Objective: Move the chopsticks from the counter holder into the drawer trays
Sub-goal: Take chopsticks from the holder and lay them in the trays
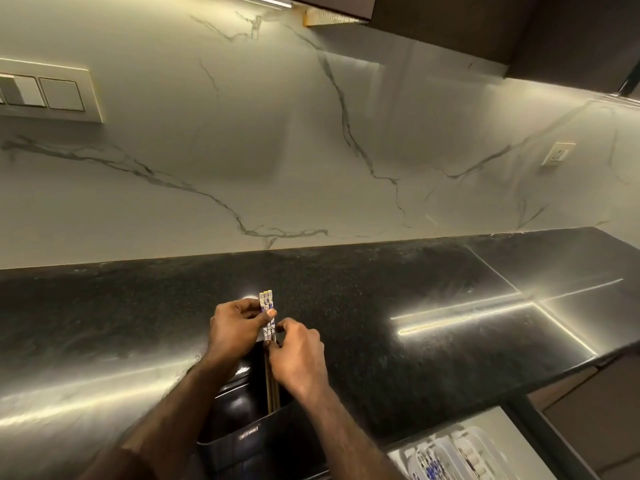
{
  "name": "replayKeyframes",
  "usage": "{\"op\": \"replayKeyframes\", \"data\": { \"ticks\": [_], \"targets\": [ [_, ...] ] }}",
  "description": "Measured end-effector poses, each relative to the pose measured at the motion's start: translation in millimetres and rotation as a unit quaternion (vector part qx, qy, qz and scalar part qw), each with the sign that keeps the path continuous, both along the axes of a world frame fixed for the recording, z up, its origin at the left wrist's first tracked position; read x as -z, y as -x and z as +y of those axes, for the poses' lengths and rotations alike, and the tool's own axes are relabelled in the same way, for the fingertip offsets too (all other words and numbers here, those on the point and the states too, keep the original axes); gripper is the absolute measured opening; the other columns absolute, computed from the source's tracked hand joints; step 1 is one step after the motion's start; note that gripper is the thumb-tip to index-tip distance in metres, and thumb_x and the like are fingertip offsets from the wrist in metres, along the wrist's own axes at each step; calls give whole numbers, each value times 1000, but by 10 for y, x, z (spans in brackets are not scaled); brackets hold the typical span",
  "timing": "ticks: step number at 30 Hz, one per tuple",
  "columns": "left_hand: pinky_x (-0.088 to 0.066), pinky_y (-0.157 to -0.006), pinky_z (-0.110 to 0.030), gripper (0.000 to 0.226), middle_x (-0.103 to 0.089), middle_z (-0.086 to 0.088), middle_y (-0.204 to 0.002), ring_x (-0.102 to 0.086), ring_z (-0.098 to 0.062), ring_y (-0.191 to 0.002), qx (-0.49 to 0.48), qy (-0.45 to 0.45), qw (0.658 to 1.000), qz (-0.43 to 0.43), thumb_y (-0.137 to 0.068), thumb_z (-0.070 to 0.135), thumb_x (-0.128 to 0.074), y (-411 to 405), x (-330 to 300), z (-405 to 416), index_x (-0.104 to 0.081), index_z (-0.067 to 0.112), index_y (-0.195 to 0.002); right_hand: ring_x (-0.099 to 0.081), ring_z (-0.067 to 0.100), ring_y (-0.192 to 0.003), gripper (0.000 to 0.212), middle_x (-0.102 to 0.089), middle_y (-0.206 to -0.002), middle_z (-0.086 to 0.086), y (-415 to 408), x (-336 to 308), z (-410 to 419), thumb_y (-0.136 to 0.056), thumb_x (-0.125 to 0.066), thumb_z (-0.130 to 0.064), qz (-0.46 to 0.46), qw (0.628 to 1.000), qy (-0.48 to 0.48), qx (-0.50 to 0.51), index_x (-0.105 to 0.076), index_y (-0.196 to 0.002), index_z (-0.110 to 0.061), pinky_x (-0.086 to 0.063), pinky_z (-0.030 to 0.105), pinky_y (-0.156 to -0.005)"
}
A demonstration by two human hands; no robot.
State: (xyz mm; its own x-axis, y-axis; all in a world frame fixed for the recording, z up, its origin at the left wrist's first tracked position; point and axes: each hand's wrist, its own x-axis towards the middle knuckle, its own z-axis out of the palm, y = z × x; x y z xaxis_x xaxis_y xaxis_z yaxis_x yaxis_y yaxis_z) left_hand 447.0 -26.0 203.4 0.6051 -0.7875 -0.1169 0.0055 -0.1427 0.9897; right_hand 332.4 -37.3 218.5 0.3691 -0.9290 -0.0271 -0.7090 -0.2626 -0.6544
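Observation:
A small bundle of chopsticks [267, 306] with blue-and-white patterned tops stands upright in the black holder [252, 441] on the dark counter. My left hand [233, 332] pinches the patterned tops. My right hand [298, 355] grips the same bundle just below, at the top of the wooden shafts. The lower ends of the chopsticks still reach down inside the holder. At the bottom right the open drawer [491, 424] shows clear plastic trays [450, 457] with patterned chopsticks lying in them.
The black stone counter [398, 306] stretches left and right, ending at a corner on the right. A marble wall [311, 150] rises behind it, with a switch plate [48, 93] at left and a socket [558, 153] at right. Dark cabinets hang above.

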Motion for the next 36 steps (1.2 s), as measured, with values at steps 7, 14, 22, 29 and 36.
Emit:
{"op": "replayKeyframes", "data": {
  "ticks": [7, 14, 22, 29, 36],
  "targets": [
    [-57, -79, -30, 20, -76, -2, -86, -73, -17, -86, -12, 63, 998, 21, -75, 8, -78, 12, -322, 150, -74, 15, -93, -66, 9, -90, 22, -69, -101, -2, 58, -57, -57, -90, -65, -31, -32, 995, -85, -45, -66, -110, -21, -57, 28, -81],
    [-57, -81, -36, 25, -77, -3, -91, -73, -17, -88, 37, 137, 990, -19, -75, 7, -76, 15, -970, 318, -73, 15, -98, -69, 8, -87, 20, -72, -94, -3, 104, -246, 6, -89, -66, -35, -125, 982, -116, -85, -70, -104, -22, -58, 35, -84],
    [-60, -71, -27, 30, -77, -5, -88, -75, -18, -82, 65, 182, 981, 5, -71, 7, -76, 131, -1497, 409, -71, 7, -101, -71, 13, -92, 20, -74, -100, 6, 315, -502, 160, -95, -59, -25, -249, 941, -180, -139, -66, -111, -16, -58, 37, -83],
    [-58, -61, -22, 23, -77, -2, -83, -75, -15, -73, 77, 197, 977, 20, -75, 4, -74, 617, -1663, 494, -72, 10, -97, -70, 28, -98, 23, -72, -105, 14, 896, -572, 323, -99, -52, -19, -300, 919, -200, -160, -62, -117, -9, -55, 48, -91],
    [-59, -65, -25, 17, -77, -1, -82, -74, -16, -76, 93, 211, 973, 8, -76, 6, -75, 1483, -1768, 637, -73, 18, -88, -69, 26, -92, 25, -71, -102, 15, 1833, -529, 548, -98, -54, -21, -323, 907, -224, -150, -63, -114, -4, -57, 50, -85]
  ]
}}
